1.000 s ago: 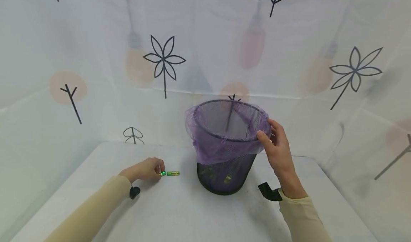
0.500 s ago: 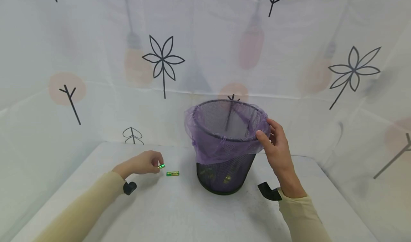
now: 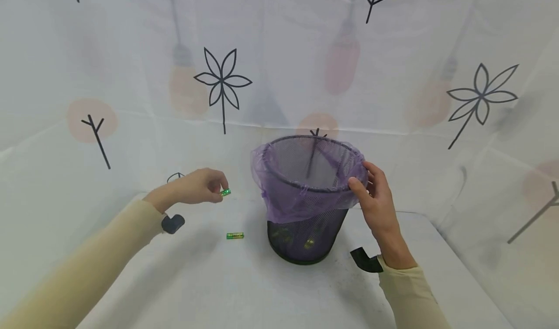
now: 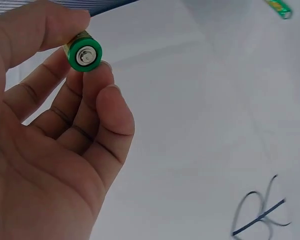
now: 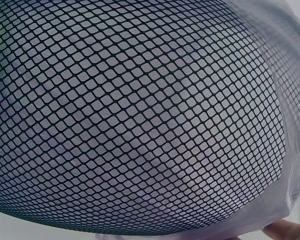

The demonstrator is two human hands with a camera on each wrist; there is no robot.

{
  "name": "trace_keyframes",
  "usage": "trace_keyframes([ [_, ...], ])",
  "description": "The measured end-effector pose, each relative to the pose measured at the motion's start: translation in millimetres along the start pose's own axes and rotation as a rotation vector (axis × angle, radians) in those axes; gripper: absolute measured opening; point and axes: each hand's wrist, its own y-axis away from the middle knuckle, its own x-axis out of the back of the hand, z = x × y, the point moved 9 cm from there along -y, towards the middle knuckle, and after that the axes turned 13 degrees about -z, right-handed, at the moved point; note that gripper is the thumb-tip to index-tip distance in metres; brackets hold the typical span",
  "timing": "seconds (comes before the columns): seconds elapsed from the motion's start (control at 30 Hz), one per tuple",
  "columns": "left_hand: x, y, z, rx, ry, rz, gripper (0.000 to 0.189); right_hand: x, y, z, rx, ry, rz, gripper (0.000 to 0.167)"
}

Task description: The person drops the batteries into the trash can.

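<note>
My left hand [image 3: 198, 187] pinches a green battery [image 3: 225, 192] between thumb and fingers, held above the table left of the bin. In the left wrist view the battery [image 4: 85, 54] points its metal end at the camera. A second green and gold battery [image 3: 235, 236] lies on the table below. With thumb and fingers my right hand [image 3: 377, 203] grips the rim of a black mesh waste bin [image 3: 301, 241], over its purple bin bag [image 3: 288, 205]. The right wrist view is filled by the mesh [image 5: 150, 120], with only a bit of finger at the lower edge.
Through the mesh, yellowish-green items [image 3: 309, 243] show at the bottom of the bin. The white table [image 3: 244, 295] runs back to a patterned white curtain [image 3: 271, 52], which also hangs at both sides.
My left hand has lifted one battery off the table and raised it toward the bin's rim height. The other battery stays where it lay. My right hand and the bin have not moved.
</note>
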Motion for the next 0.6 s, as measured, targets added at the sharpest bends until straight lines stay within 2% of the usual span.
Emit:
trace_keyframes([
  [0.17,30.0,-5.7,35.3,-0.03,-0.042,0.016,0.021,0.1,-0.3,-0.7,0.002,-0.001,-0.003,0.065],
  [0.33,55.5,-18.0,75.8,-0.104,-0.074,0.058,0.021,1.1,0.2,-0.5,-0.004,0.006,0.0,0.065],
  [0.47,62.9,-31.6,104.2,-0.159,-0.079,0.06,0.02,1.9,0.8,-1.2,0.0,-0.01,0.004,0.063],
  [0.6,64.9,-44.1,126.3,-0.21,-0.075,0.058,0.02,1.4,0.4,-3.6,0.015,-0.023,-0.003,0.063],
])
